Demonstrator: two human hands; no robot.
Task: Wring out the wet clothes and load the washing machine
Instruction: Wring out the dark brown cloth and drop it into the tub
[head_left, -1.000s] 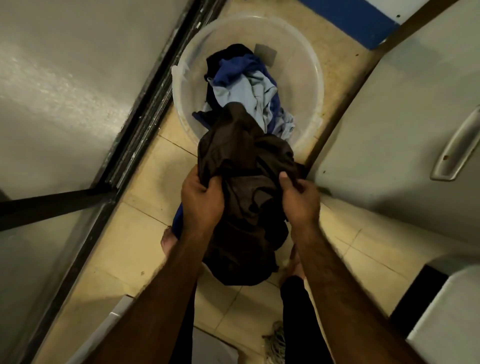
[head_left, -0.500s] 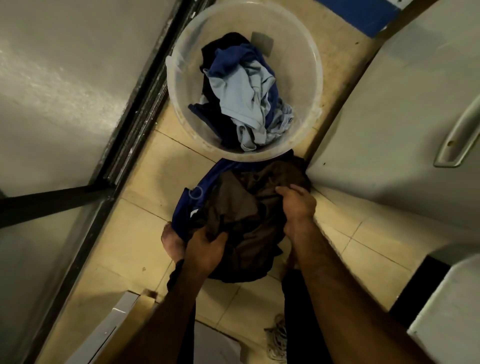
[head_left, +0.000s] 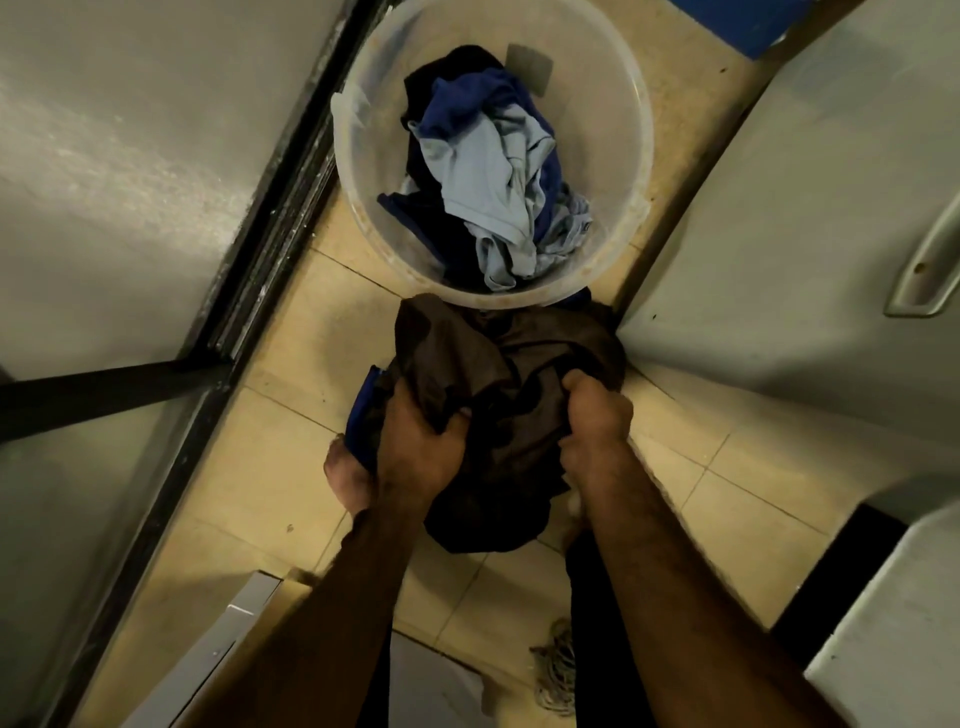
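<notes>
Hands clench one dark brown garment (head_left: 498, 374) above the tiled floor (head_left: 270, 467): left hand (head_left: 421, 447) and right hand (head_left: 597, 421) both fisted in it. Just beyond, touching its edge, the clear bucket (head_left: 636, 135) of blue clothes (head_left: 488, 171) fills the narrow strip between dark door frame (head_left: 270, 208) and grey cabinet (head_left: 779, 234).

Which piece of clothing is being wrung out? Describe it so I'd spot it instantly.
Find the round clear tub on the tiled floor; just below its near rim, both hands grip the dark brown garment. The clothes in the tub are light and dark blue; this one is brown and held in the air.
</notes>
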